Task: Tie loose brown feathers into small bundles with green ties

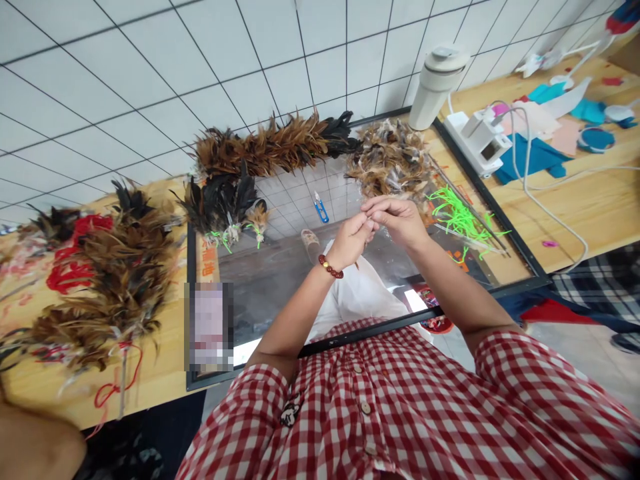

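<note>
From my head camera, my left hand [351, 240] and right hand [395, 219] meet over the mirror [280, 280], fingertips pinched narrow on something too small to identify. A loose pinch could drop it among the loose feathers [393, 160]. I can read no writing; orange characters stay blurred.

Red-white check shirt [425, 407]; brown feathers [280, 143].
</note>
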{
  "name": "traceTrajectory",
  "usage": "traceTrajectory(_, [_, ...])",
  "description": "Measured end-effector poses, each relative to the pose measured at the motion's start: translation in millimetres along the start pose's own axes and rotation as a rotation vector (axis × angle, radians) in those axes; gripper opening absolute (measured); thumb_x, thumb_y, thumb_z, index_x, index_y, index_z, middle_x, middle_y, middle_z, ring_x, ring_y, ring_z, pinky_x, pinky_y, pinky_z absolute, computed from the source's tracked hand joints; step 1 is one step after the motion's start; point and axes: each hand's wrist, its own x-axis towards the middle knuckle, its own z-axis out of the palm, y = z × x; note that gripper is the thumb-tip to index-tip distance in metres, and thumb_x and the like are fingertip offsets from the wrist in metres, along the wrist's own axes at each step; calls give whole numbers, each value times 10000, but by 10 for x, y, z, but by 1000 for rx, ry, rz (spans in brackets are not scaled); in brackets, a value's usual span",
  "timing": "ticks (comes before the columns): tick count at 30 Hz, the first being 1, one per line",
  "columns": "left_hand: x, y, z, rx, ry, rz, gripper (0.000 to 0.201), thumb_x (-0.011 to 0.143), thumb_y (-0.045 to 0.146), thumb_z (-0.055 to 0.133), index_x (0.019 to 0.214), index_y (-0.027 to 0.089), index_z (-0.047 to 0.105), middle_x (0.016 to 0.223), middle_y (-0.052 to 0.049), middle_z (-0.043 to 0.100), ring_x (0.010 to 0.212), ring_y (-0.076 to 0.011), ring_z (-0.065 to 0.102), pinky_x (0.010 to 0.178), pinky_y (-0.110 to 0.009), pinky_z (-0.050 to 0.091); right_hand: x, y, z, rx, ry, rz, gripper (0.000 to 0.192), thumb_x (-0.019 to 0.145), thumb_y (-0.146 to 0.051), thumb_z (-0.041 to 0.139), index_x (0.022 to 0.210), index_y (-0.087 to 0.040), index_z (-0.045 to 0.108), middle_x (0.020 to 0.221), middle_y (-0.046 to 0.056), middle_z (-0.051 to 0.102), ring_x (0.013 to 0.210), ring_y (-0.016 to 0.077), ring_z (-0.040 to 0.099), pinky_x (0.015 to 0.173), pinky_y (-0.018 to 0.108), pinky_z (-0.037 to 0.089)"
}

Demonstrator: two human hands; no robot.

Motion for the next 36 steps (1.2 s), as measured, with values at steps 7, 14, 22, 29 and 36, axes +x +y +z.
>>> traceTrajectory(7, [70,63,-179,86,-119,-115,280,962,296,642,724,166,574,537,69,466,491,-53,394,518,-183,310,133,114,-149,-27,329,-74,455,653,-667,909,706,-242,754,838,36,767,859,214,698,904,396,565])
traceTrajectory(14, [174,126,-646,467,310,77,122,755,170,802,869,164,760,896,-58,762,822,-158,681,788,-291,537,240,129,-418,-174,505,-217,438,752,-673,840,770,-245,750,826,20,746,842,201,691,893,389,560])
traceTrajectory(22, [162,266,-237,511,138,464,447,967,609,597,978,194,763,1028,-83,791,1077,-223,724,1042,-356,538,84,0,-141,-372,238,-288,454,804,-728,784,757,-277,780,1041,57,730,1064,259,680,1043,490,544])
traceTrajectory(29, [236,102,-5,294,-45,307,489,934,582,652,653,185,599,639,12,587,631,-108,526,655,-248,435,63,52,-42,-325,212,-236,518,832,-771,724,789,-257,768,1154,79,694,1125,266,662,1023,490,560])
traceTrajectory(36, [286,295,-417,-33,329,234,316,982,430,653,755,212,625,613,41,544,649,-101,596,695,-227,509,102,-327,-887,-836,185,-245,184,942,-407,705,905,-262,813,1009,75,768,1010,271,698,987,478,532])
